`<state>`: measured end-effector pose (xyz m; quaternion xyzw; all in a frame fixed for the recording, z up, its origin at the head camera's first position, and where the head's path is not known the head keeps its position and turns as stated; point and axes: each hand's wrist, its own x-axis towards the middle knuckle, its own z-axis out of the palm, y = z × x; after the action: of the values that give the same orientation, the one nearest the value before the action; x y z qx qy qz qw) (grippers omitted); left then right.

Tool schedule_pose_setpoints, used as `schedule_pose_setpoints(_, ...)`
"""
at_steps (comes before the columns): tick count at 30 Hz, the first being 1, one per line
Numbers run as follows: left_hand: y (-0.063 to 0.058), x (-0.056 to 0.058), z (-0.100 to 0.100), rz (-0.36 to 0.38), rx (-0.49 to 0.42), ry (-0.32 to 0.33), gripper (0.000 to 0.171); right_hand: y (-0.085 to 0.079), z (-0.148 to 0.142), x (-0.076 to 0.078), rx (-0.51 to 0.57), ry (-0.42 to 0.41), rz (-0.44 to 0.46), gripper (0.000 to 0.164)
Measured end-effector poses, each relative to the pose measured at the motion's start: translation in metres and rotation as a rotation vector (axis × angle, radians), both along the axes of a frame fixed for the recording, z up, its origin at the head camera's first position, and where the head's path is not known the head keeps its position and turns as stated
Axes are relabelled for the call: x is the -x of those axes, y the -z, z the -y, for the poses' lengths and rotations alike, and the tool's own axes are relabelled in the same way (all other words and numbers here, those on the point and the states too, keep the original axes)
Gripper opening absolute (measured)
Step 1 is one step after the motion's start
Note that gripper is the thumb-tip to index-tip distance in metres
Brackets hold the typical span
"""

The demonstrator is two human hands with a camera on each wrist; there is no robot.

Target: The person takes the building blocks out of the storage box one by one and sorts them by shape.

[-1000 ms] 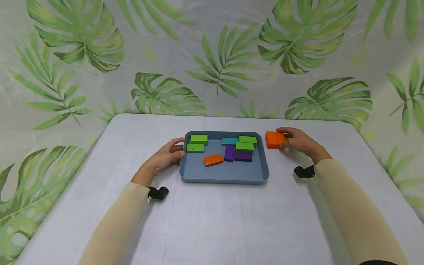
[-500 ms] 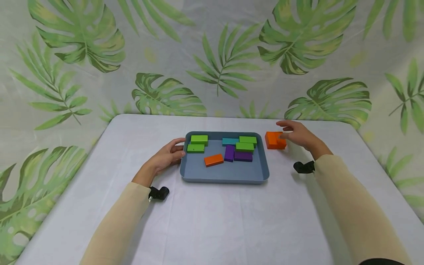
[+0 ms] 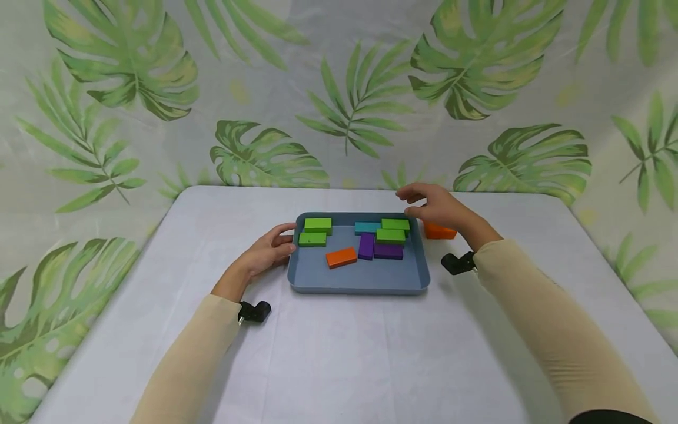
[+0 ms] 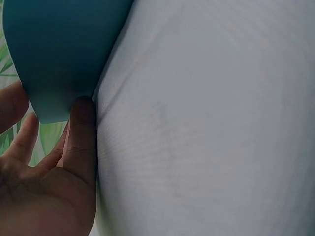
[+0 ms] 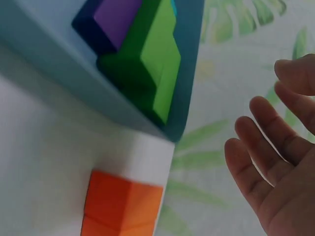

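My left hand (image 3: 267, 249) rests against the left end of a grey-blue tray (image 3: 360, 283); its loosely extended fingers touch the wall of the tray (image 4: 64, 59) in the left wrist view. My right hand (image 3: 436, 206) is raised over the tray's back right corner, fingers loosely spread and holding nothing. Beneath its wrist, orange blocks (image 3: 439, 231) sit together on the table just right of the tray, partly hidden. Inside the tray, near the right hand, green blocks (image 3: 391, 236) lie by purple blocks (image 3: 388, 251) and a teal block (image 3: 367, 228).
Two more green blocks (image 3: 312, 239) lie at the tray's left end. A single orange block (image 3: 341, 257) lies slanted near its middle. The white-covered table (image 3: 328, 359) ends at a leaf-patterned cloth (image 3: 360, 70) behind.
My right hand has let go of the orange blocks beside the tray, lifted, and moved left over the tray's back right corner. My left hand stays against the tray.
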<state>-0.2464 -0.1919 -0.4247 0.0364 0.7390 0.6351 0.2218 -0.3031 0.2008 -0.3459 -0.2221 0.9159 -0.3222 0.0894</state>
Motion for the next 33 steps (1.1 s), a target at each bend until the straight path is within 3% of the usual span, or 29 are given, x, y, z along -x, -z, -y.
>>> schedule_pose_setpoints(7, 0.0, 0.001, -0.003, 0.011, 0.002, -0.016, 0.063, 0.007, 0.02, -0.005, -0.093, -0.087, -0.038, 0.041)
schedule_pose_setpoints(20, 0.001, 0.001, 0.0, 0.01, -0.012, -0.007, 0.063, 0.023, 0.038, -0.015, -0.31, -0.153, -0.048, 0.042)
schedule_pose_setpoints(33, 0.003, 0.003, 0.001, 0.006, -0.005, -0.007, 0.064, 0.027, 0.045, -0.018, -0.346, -0.163, -0.037, 0.045)
